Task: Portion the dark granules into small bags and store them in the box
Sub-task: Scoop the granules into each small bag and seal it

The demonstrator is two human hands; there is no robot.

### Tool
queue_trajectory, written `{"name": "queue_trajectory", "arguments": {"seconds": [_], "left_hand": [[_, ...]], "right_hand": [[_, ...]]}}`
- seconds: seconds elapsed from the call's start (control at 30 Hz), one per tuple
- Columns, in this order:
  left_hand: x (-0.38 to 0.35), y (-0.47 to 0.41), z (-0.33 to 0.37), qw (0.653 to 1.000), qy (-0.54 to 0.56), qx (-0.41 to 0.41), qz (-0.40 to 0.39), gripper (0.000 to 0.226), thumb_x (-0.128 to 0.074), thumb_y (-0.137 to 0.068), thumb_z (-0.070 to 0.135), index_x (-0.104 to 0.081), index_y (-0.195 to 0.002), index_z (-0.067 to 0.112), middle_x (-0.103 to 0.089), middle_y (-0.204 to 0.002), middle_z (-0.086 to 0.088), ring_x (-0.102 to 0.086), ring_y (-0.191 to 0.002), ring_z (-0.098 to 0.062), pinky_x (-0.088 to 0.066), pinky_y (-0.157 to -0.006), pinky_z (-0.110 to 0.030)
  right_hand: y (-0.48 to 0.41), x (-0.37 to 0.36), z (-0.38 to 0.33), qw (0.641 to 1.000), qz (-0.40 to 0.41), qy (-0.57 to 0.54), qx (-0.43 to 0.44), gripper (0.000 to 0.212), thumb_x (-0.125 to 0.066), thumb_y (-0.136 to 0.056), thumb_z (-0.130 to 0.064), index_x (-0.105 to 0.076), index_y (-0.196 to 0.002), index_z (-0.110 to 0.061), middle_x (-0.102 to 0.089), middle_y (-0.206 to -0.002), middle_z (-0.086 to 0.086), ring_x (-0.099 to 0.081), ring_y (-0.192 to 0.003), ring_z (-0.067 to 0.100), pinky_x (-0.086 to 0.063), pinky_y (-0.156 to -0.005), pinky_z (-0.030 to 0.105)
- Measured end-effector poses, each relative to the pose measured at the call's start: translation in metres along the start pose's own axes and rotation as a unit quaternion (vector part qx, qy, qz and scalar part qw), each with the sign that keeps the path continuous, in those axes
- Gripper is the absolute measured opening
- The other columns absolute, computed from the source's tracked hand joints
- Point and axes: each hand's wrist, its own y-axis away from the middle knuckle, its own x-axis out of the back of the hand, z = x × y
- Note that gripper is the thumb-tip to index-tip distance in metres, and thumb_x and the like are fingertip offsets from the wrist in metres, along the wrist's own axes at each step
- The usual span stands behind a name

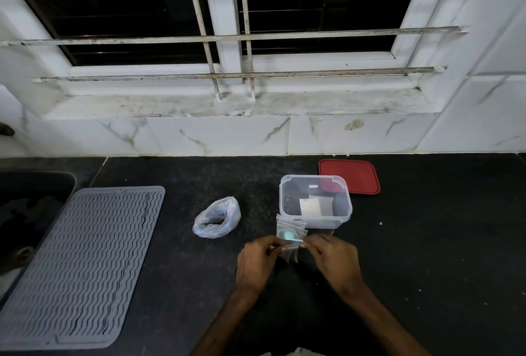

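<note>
- Head view: the fingers [275, 245] of the left hand [257, 261] and of the right hand [331, 260] are closed in a pinch on one small bag [289, 254]. Each hand holds one side of its top edge, just in front of the box [324, 222].
- That small bag is clear and hangs between the two hands over the dark surface [427, 242]. I cannot tell whether anything is in it.
- A fanned stack of bags [289, 227] of the same clear kind lies between the hands and the box, right against the box's front left corner.
- The box is clear plastic and open at the top. A few pale flat packets [310, 207] lie on its bottom.
- A red lid [355, 176] lies flat behind the box and to its right, with one corner seen through the box wall.
- Left of the box and apart from it, a thin plastic bag [227, 213] sits with its mouth open, and the dark granules [212, 223] show inside.
- Well left of the box, a grey ribbed mat [85, 264] lies on the surface, with a sink [28, 207] beyond it at the frame's edge.
- Behind the box rise a marbled tile wall [216, 135] and a stained window sill [227, 103] with metal bars.
</note>
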Motion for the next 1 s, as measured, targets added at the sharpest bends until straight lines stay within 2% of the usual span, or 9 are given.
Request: {"name": "queue_trajectory", "arguments": {"seconds": [0.07, 0.17, 0.33, 0.43, 0.57, 0.67, 0.73, 0.83, 1.0], "left_hand": [[-0.002, 0.000, -0.001, 1.000, 0.001, 0.002, -0.006, 0.011, -0.067, -0.088, 0.033, -0.072, -0.097, 0.035, -0.073, -0.094, 0.018, -0.066, -0.085, 0.002, -0.053, -0.079, -0.023], [-0.005, 0.000, -0.002, 1.000, 0.011, 0.001, -0.014, 0.014, -0.067, -0.088, 0.033, -0.071, -0.101, 0.036, -0.073, -0.097, 0.019, -0.066, -0.086, 0.002, -0.054, -0.081, -0.025], [-0.004, 0.002, 0.000, 1.000, 0.012, -0.006, -0.027, 0.023, -0.066, -0.090, 0.030, -0.067, -0.110, 0.040, -0.070, -0.096, 0.021, -0.062, -0.081, 0.004, -0.039, -0.068, -0.001], [-0.003, 0.002, 0.000, 1.000, 0.017, -0.003, -0.026, 0.025, -0.066, -0.090, 0.030, -0.066, -0.112, 0.041, -0.066, -0.089, 0.025, -0.062, -0.080, 0.006, -0.037, -0.068, -0.001], [0.002, 0.004, -0.001, 1.000, 0.030, 0.002, -0.003, 0.030, -0.064, -0.089, 0.043, -0.057, -0.118, 0.045, -0.068, -0.088, 0.022, -0.064, -0.080, 0.002, -0.051, -0.075, -0.022], [0.020, 0.002, -0.006, 0.987, 0.068, 0.079, 0.126, 0.038, -0.054, -0.090, 0.058, -0.045, -0.124, 0.042, -0.067, -0.089, 0.016, -0.066, -0.082, -0.005, -0.051, -0.076, -0.031], [0.042, -0.006, -0.021, 0.948, 0.113, 0.165, 0.249, 0.044, -0.054, -0.091, 0.057, -0.044, -0.124, 0.030, -0.064, -0.095, 0.012, -0.067, -0.089, -0.016, -0.049, -0.080, -0.035], [0.071, -0.027, -0.061, 0.889, 0.138, 0.270, 0.342, 0.070, -0.065, -0.085, 0.053, -0.039, -0.136, 0.012, -0.057, -0.128, -0.011, -0.057, -0.116, -0.030, -0.047, -0.093, -0.046], [0.058, -0.047, -0.100, 0.892, 0.108, 0.399, 0.183, 0.101, -0.074, -0.073, 0.061, -0.031, -0.141, 0.000, -0.037, -0.142, -0.025, -0.041, -0.130, -0.041, -0.041, -0.102, -0.049]], "right_hand": [[0.000, 0.001, -0.002, 0.990, 0.004, -0.104, -0.096, 0.011, -0.070, -0.087, -0.037, -0.074, -0.098, -0.035, -0.072, -0.091, -0.022, -0.066, -0.080, -0.002, -0.053, -0.075, 0.020], [-0.004, 0.002, -0.007, 0.902, 0.010, -0.356, -0.243, 0.006, -0.077, -0.083, -0.021, -0.078, -0.086, -0.026, -0.076, -0.079, -0.011, -0.071, -0.065, 0.015, -0.058, -0.066, 0.031], [-0.003, 0.003, -0.007, 0.817, 0.012, -0.489, -0.304, 0.002, -0.076, -0.082, -0.008, -0.076, -0.083, -0.006, -0.074, -0.073, 0.013, -0.065, -0.065, 0.040, -0.053, -0.065, 0.041], [-0.004, 0.005, -0.007, 0.821, 0.001, -0.487, -0.300, 0.004, -0.075, -0.083, -0.008, -0.075, -0.085, -0.005, -0.074, -0.072, 0.012, -0.064, -0.062, 0.032, -0.054, -0.063, 0.037], [-0.006, 0.006, -0.006, 0.818, 0.010, -0.492, -0.297, 0.003, -0.075, -0.083, -0.008, -0.075, -0.084, -0.005, -0.074, -0.072, 0.011, -0.062, -0.058, 0.027, -0.054, -0.061, 0.032], [-0.012, 0.006, -0.009, 0.813, 0.019, -0.502, -0.294, 0.006, -0.075, -0.083, -0.010, -0.075, -0.084, -0.005, -0.074, -0.072, 0.012, -0.062, -0.059, 0.027, -0.054, -0.061, 0.030], [-0.020, 0.009, -0.017, 0.819, 0.018, -0.503, -0.274, 0.006, -0.074, -0.084, -0.011, -0.074, -0.083, -0.004, -0.074, -0.073, 0.012, -0.063, -0.059, 0.024, -0.055, -0.062, 0.030], [-0.044, 0.006, -0.043, 0.839, 0.005, -0.491, -0.235, 0.005, -0.073, -0.086, -0.010, -0.074, -0.085, -0.006, -0.074, -0.071, 0.009, -0.065, -0.058, 0.017, -0.053, -0.058, 0.025], [-0.094, -0.029, -0.097, 0.894, -0.032, -0.420, -0.154, 0.008, -0.072, -0.088, -0.020, -0.071, -0.084, -0.012, -0.072, -0.067, 0.005, -0.066, -0.055, 0.017, -0.057, -0.055, 0.032]]}}
